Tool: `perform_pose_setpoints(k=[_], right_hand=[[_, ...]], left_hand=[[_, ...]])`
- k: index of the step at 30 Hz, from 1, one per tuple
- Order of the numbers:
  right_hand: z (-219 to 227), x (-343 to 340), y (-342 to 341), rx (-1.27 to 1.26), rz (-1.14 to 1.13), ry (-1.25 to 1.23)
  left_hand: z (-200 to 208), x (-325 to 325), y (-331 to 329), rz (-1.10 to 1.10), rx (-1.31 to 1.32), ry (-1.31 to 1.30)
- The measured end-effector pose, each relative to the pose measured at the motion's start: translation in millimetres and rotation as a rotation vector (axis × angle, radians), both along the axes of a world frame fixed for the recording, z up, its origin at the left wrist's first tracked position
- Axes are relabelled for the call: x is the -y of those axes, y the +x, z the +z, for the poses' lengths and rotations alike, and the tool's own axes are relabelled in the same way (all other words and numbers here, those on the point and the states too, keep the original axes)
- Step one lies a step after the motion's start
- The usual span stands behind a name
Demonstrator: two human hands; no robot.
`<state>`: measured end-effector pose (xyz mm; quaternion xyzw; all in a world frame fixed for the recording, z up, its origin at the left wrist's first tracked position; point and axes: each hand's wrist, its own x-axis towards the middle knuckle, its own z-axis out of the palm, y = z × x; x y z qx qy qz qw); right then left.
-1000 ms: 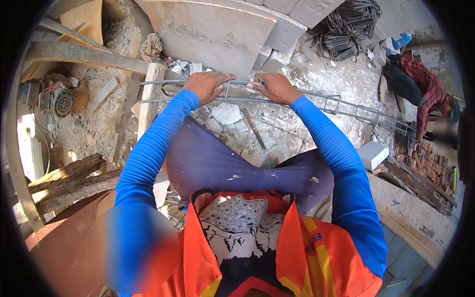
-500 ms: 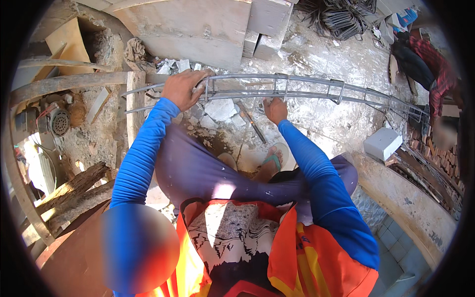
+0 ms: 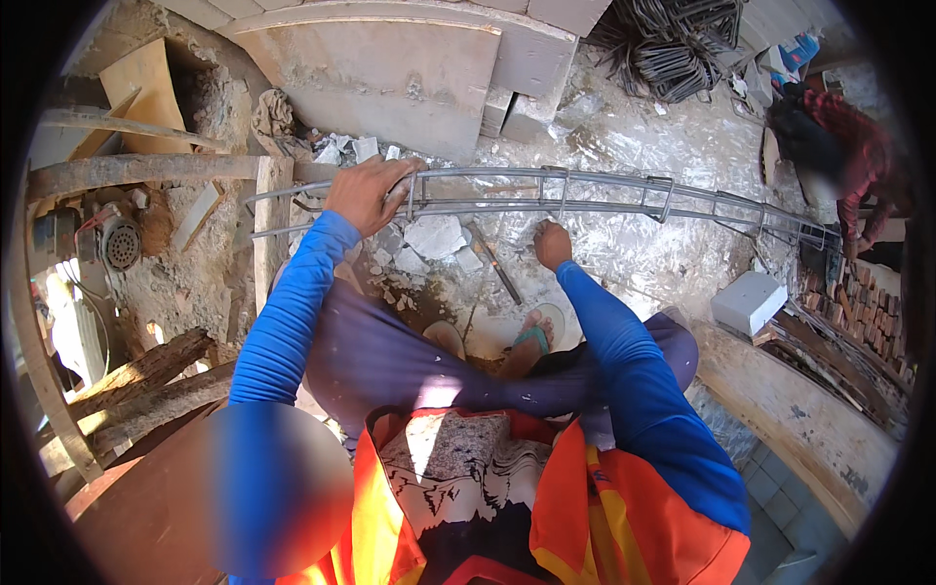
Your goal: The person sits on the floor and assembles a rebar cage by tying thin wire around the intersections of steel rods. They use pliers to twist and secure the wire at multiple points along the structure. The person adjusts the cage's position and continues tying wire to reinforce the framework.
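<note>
Nearest you are your orange vest [image 3: 682,507] and purple trousers [image 3: 390,351], with a green-strapped sandal [image 3: 535,336] showing on the floor [image 3: 624,127] past them. Beyond your foot lies a long, thin tool [image 3: 495,263], beside broken pale rubble [image 3: 436,237]. Your right hand [image 3: 553,244] is curled closed just below the metal frame [image 3: 609,177], apart from it; whether anything small is inside, you cannot tell. Your left hand [image 3: 369,195] grips the frame near its left end; the frame stretches across in front of you to the right. Farther off, a board [image 3: 380,83] leans, bent rods [image 3: 673,58] lie heaped, and a co-worker [image 3: 848,127] bends near the frame's right end.
</note>
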<state>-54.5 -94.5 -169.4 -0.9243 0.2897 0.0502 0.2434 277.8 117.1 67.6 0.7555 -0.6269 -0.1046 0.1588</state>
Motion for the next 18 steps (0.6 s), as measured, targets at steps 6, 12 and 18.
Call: perform_pose_setpoints(k=[6, 12, 18], right_hand=[[77.0, 11.8, -17.6, -0.074, 0.119, 0.238], [206.5, -20.1, 5.8, -0.127, 0.028, 0.503], [257.8, -47.4, 14.5, -0.025, 0.044, 0.648]], left_hand=[[-6.2, 0.5, 0.5, 0.014, 0.013, -0.04], [2.7, -9.5, -1.0, 0.049, -0.04, 0.001], [26.9, -52.2, 13.9, 0.405, 0.137, -0.521]])
